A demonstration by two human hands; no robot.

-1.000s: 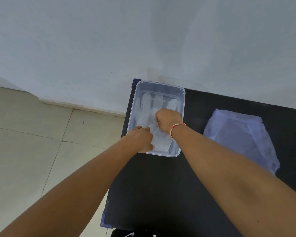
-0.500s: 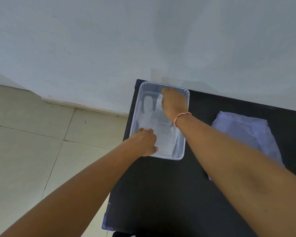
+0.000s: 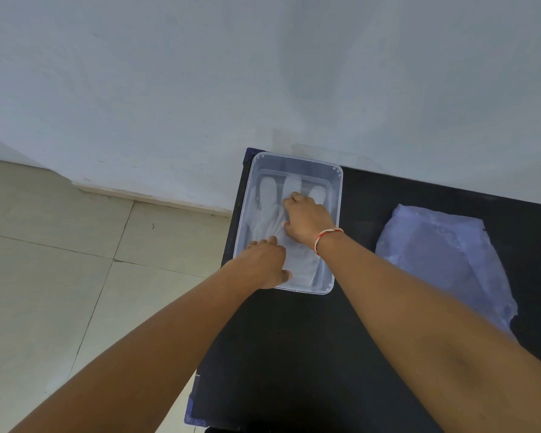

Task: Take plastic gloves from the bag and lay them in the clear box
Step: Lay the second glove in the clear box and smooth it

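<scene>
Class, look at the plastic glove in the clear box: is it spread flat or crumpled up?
Spread flat. The plastic glove lies along the floor of the clear box, three fingers pointing at the far wall, both hands on it.

The clear box sits at the far left corner of the black table, hard against the wall, so nothing can reach it from behind. Both hands, left hand and right hand, fill most of its open top. Bare tabletop lies in front of the box and between it and the bag on the right.
</scene>
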